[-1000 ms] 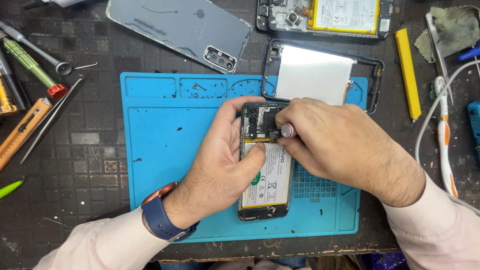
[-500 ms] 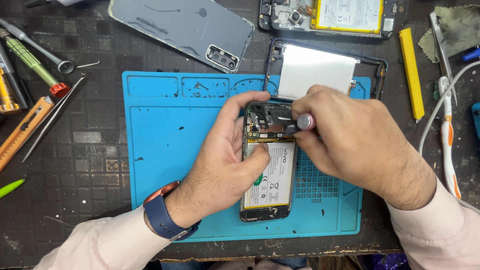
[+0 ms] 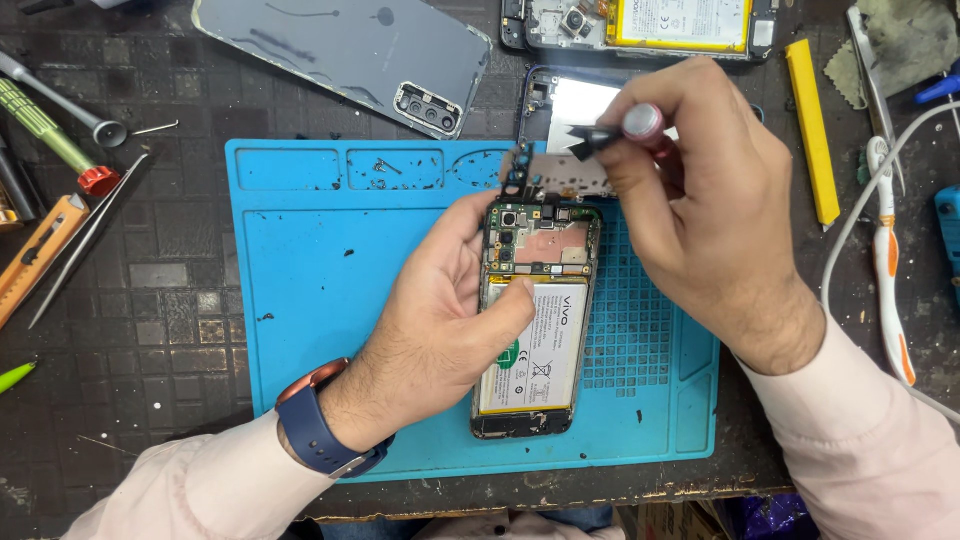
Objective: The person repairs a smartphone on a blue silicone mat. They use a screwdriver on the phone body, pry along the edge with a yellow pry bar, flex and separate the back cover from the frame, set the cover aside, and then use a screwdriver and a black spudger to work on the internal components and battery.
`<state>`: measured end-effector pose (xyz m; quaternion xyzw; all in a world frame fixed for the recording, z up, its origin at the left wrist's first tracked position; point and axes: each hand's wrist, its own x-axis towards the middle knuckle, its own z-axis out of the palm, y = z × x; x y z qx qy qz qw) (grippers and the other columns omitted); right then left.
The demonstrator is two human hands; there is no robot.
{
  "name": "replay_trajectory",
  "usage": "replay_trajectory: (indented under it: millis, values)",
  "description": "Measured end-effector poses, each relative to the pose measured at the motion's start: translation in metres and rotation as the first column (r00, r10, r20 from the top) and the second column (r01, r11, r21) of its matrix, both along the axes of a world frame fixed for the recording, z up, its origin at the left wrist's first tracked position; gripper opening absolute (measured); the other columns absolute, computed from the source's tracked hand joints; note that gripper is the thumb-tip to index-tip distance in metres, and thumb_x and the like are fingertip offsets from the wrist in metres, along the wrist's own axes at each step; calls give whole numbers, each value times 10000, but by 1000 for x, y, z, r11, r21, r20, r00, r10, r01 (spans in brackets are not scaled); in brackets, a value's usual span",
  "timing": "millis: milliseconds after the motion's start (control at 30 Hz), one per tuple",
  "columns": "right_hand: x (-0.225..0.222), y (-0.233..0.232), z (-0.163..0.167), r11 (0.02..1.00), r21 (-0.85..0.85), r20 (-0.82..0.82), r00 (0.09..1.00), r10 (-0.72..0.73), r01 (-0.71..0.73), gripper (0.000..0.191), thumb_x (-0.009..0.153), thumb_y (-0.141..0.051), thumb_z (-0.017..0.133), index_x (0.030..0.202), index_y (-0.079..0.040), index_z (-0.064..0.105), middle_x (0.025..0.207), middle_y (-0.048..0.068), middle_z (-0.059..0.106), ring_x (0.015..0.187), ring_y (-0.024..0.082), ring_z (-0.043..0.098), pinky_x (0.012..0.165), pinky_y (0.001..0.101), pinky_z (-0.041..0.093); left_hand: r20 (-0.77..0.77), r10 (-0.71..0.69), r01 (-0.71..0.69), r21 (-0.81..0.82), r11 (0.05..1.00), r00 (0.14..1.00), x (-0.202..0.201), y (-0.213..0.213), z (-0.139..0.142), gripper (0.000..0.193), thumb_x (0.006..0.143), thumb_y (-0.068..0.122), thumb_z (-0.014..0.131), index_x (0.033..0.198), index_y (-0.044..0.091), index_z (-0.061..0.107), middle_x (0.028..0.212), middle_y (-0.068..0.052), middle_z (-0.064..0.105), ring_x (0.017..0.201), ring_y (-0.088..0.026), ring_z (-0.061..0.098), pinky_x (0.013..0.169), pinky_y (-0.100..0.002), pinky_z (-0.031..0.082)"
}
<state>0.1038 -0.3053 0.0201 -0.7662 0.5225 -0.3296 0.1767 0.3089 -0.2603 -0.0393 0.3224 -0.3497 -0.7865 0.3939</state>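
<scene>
Head view, grey back cover [image 3: 350, 55], tweezers [image 3: 85, 240] beside blue mat [image 3: 330, 300]

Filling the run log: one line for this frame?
left hand: steadies opened phone | right hand: holds screwdriver above it | blue mat underneath
</scene>
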Motion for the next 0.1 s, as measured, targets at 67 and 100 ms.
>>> replay_trajectory:
  millis: [67,100]
  values:
    - [0,-1,-5,998,56,51,999,-16,14,222,1004,35,705,1158,13,546,983,79,634,798,130,668,659,231,528,-9,5,-5,18,1000,1000,5,8,-20,609,974,-62,534,1536,-53,297,1378,-150,585,1275,-169,580,1103,-335,488]
    - [-1,-1,-7,998,71,51,999,-6,2,214,1037,16,710,1183,1,553,997,65,644,815,125,684,662,209,539,-11,5,-5,16,1000,1000,6,-6,-38,609,974,-62,534,1536,-53,297,1378,-150,585,1275,-169,580,1103,-335,488]
